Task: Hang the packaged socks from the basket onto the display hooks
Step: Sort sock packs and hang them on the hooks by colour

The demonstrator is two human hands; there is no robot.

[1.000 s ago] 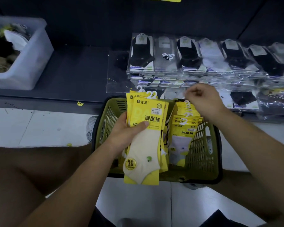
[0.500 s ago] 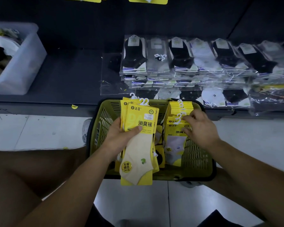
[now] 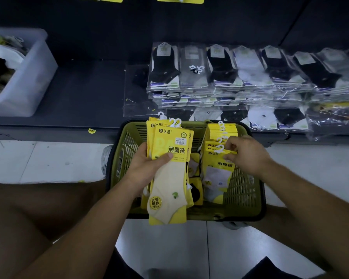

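**Holding and pinching**

Clutching a fanned bunch of yellow sock packs (image 3: 169, 188) in the left hand (image 3: 147, 170), over the left half of the green basket (image 3: 248, 198). Pinching the top pack (image 3: 218, 172) in its right half with the right hand (image 3: 248, 156).

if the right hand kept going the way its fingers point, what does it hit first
The right hand is pinching the front yellow pack; further left, probably the bundle in the left hand, depth unclear.
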